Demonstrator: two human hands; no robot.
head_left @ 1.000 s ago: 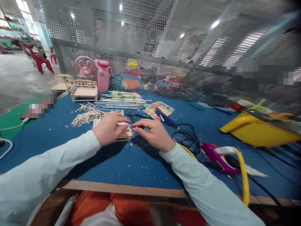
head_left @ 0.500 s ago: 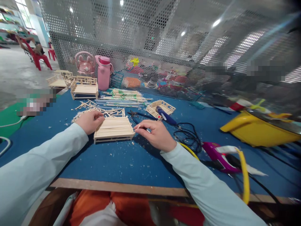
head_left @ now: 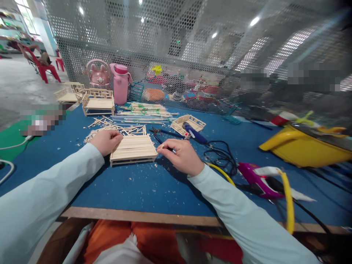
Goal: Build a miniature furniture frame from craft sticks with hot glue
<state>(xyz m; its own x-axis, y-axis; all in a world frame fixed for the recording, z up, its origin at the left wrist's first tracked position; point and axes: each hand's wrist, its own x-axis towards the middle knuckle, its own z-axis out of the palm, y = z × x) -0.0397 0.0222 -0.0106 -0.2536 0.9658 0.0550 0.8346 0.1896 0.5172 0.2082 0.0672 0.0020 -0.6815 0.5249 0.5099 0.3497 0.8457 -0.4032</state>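
Note:
A small frame of thin wooden sticks (head_left: 134,148), with a slatted top and short legs, stands on the blue table between my hands. My left hand (head_left: 106,142) is closed at its back left corner, the thumb and forefinger pressed together there. At the right edge, my right hand (head_left: 183,154) pinches a short wooden stick (head_left: 162,147) whose tip shows between the fingers. Behind the frame lie loose cut sticks (head_left: 133,129) and pliers (head_left: 167,132). A blue-handled tool (head_left: 195,133) rests against another small stick piece with railings (head_left: 180,126).
Two finished-looking miniature stick benches (head_left: 98,102) (head_left: 70,93) stand at the back left beside a pink bottle (head_left: 121,86). Bundled sticks (head_left: 148,109) lie behind. A purple glue gun (head_left: 258,179), black cable (head_left: 224,157) and yellow container (head_left: 305,148) occupy the right.
Both hands stay almost where they were at the frame, with the right hand shifted very slightly left. The camera view has tilted a little.

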